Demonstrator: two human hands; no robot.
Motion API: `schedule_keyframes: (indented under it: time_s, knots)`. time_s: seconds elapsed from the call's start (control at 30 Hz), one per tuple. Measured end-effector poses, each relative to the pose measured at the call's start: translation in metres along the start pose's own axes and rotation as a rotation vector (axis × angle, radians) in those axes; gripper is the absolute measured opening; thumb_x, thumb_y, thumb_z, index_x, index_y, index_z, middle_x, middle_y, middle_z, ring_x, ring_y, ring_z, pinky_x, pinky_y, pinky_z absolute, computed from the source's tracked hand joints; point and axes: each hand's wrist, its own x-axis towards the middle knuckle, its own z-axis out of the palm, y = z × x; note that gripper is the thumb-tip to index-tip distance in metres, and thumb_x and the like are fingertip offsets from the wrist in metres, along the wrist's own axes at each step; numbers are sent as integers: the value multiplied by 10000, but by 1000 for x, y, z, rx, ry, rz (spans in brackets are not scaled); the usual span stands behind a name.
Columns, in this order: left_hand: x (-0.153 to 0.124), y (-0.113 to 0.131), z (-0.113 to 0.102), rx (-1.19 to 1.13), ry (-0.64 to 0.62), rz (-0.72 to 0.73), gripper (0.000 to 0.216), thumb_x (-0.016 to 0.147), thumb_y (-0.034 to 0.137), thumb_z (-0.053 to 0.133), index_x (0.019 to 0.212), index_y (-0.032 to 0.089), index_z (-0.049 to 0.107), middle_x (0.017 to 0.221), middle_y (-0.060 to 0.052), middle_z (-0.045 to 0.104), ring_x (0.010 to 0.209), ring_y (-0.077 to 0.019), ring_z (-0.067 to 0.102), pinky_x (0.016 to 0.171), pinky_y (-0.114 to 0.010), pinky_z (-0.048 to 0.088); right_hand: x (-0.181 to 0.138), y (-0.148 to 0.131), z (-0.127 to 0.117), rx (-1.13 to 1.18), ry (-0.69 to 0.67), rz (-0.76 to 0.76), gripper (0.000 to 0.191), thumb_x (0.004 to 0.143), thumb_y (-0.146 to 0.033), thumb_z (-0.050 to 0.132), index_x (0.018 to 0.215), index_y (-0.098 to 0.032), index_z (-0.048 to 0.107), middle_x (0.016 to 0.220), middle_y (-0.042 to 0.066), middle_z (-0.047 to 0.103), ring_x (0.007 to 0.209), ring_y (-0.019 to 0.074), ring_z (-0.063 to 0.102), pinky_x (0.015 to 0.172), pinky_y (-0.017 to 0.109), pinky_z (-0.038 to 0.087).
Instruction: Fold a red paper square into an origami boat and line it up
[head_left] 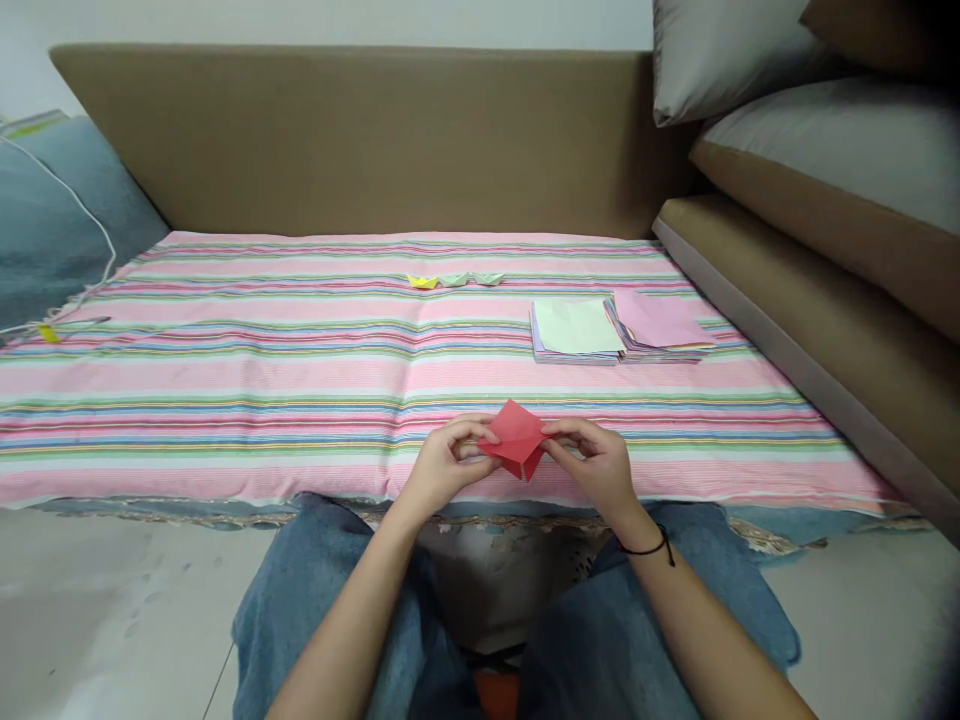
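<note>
The person sits up against the near edge of the striped cloth (pixel 300 375), both hands raised over that edge, a little right of its middle. Between them is a piece of folded red paper (pixel 516 432), one corner pointing towards the far edge and loose flaps showing on the near side. The left hand (pixel 439 468) pinches its left corner, thumb below and fingers above. The right hand (pixel 598 462) has its thumb and fingertips closed on the right corner; a dark cord bracelet (pixel 646 549) circles that wrist.

Farther in, towards the cloth's far edge, I see a row of three small folded shapes: a yellow one (pixel 423 283) at the left end, then two pale green ones (pixel 472 280). Nearer the right edge sit two paper stacks side by side, one topped with pale green (pixel 576 328), the other with pink (pixel 661 320). Cushions (pixel 840 150) are piled beyond the right edge, and a white cable (pixel 86 210) trails by the left edge.
</note>
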Motion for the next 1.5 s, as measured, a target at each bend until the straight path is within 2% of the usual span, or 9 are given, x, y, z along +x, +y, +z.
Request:
schedule_keyframes:
  time_s: [0.13, 0.27, 0.37, 0.5, 0.63, 0.77, 0.87, 1.17, 1.5]
  knots:
    - [2, -1, 4, 67, 58, 37, 119, 682, 228, 698, 753, 151, 641, 896, -65, 640, 859, -169, 609, 747, -271, 498, 0, 1, 1, 12, -11, 4, 81, 736, -274, 677, 784, -210, 665, 775, 39, 685, 695, 182, 652, 659, 312, 556]
    - [2, -2, 7, 80, 114, -30, 158, 681, 273, 701, 699, 145, 611, 731, -29, 633, 675, -124, 591, 619, -222, 474, 0, 2, 3, 50, -20, 41, 129, 713, -301, 694, 790, -205, 657, 804, 48, 681, 709, 179, 638, 665, 310, 550]
    - [1, -3, 9, 71, 116, -81, 197, 667, 292, 713, 703, 146, 585, 673, -11, 615, 610, -110, 578, 559, -204, 457, 0, 2, 4, 57, 5, 84, 152, 693, -326, 705, 752, -200, 644, 750, 47, 673, 675, 178, 626, 634, 306, 540]
    - [1, -3, 11, 79, 132, -56, 186, 674, 285, 706, 734, 158, 584, 699, -9, 622, 648, -114, 587, 601, -211, 474, -1, 2, 6, 52, -45, 107, 140, 699, -323, 696, 708, -202, 625, 674, 25, 645, 601, 159, 602, 569, 281, 516]
    - [2, -7, 12, 98, 225, -10, 185, 658, 295, 716, 709, 155, 607, 722, -21, 638, 649, -123, 590, 597, -221, 480, -2, 0, 10, 48, -132, 133, 166, 706, -349, 686, 688, -199, 616, 656, 22, 629, 580, 157, 589, 531, 273, 497]
    - [3, -11, 13, 78, 323, -36, 201, 609, 298, 751, 663, 148, 629, 660, -17, 648, 591, -120, 593, 560, -220, 476, -4, -1, 15, 91, -99, 168, 191, 693, -361, 697, 701, -196, 602, 651, 17, 630, 604, 156, 600, 550, 263, 500]
    - [3, -11, 15, 55, 353, -53, 193, 610, 299, 752, 644, 147, 638, 689, -31, 673, 603, -125, 609, 555, -220, 481, -4, -2, 18, 122, -66, 192, 203, 675, -359, 712, 685, -193, 596, 626, 10, 622, 586, 147, 593, 539, 254, 493]
    - [2, -9, 17, 21, 363, -75, 197, 625, 308, 743, 613, 147, 630, 663, -24, 671, 560, -115, 592, 517, -214, 459, -4, -4, 18, 101, -28, 225, 256, 632, -418, 731, 639, -193, 609, 605, 33, 660, 558, 166, 611, 522, 282, 508]
    - [4, -10, 18, 28, 346, -66, 236, 627, 311, 737, 585, 147, 573, 619, -8, 630, 537, -96, 555, 507, -209, 432, -4, -2, 18, 120, -49, 213, 227, 655, -371, 725, 653, -193, 584, 595, 15, 638, 543, 148, 589, 507, 262, 478]
